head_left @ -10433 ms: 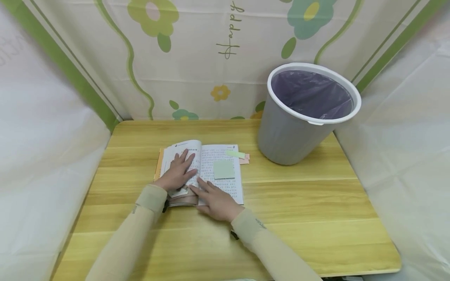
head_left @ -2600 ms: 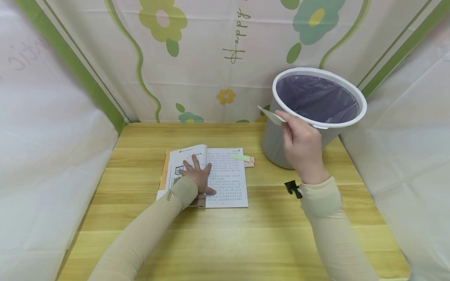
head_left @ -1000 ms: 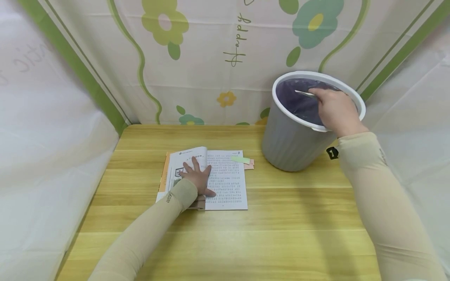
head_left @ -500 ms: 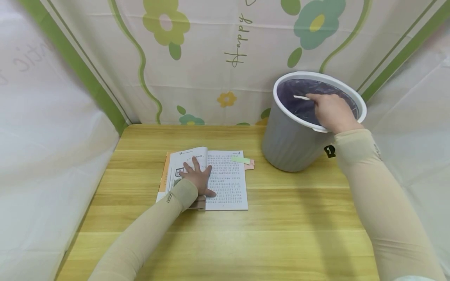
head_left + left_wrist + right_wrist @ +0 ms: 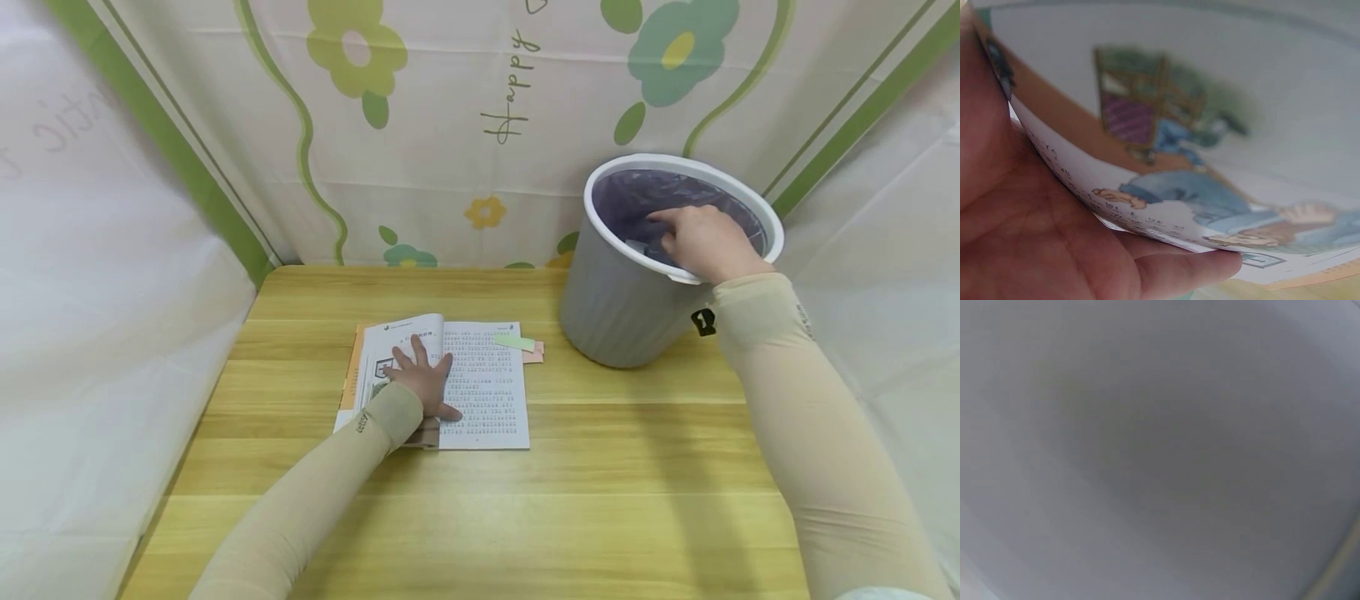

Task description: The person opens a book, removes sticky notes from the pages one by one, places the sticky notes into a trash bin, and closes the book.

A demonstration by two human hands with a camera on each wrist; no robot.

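An illustrated book (image 5: 487, 392) lies spread on the wooden table. My left hand (image 5: 420, 385) rests on its left page with fingers spread, the thumb reaching over the right page. Close up in the left wrist view, a curved picture page (image 5: 1210, 125) rises beside the left hand (image 5: 1041, 219). My right hand (image 5: 708, 237) is over the mouth of the grey trash bin (image 5: 622, 308), index finger stretched out and thumb apart from it. Below the fingers, inside the bin, shows a small pale sticky note (image 5: 636, 247). Only blurred grey fills the right wrist view.
Green and pink sticky tabs (image 5: 517, 343) poke out from the book's right edge. A purple bag lines the bin, which stands at the table's back right. Behind the table (image 5: 525, 525) hangs a flowered curtain (image 5: 435, 125), with white sheeting on both sides.
My right hand took the pale green sticky note from the right page to the bin and has just let go; the note has dropped inside. My left hand stays on the book.
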